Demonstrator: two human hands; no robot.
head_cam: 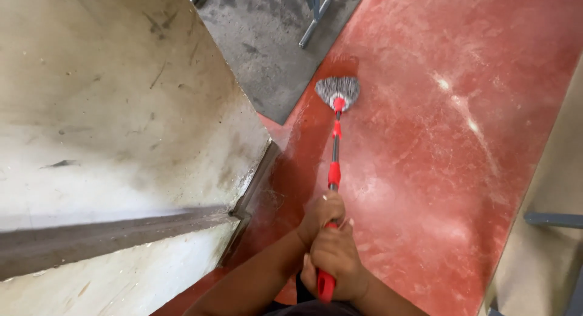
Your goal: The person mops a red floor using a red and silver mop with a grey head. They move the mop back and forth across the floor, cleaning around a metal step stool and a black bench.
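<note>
Firmly, the mop handle [333, 170] is gripped by left hand [320, 214] and right hand [335, 261], fingers closed, so the mop head [337, 91] is pressed at twelve o'clock onto the red floor [437, 140].

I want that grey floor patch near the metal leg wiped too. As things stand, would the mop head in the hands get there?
Probably yes: the mop head rests on red floor right beside the grey patch, nothing lying between them.
</note>
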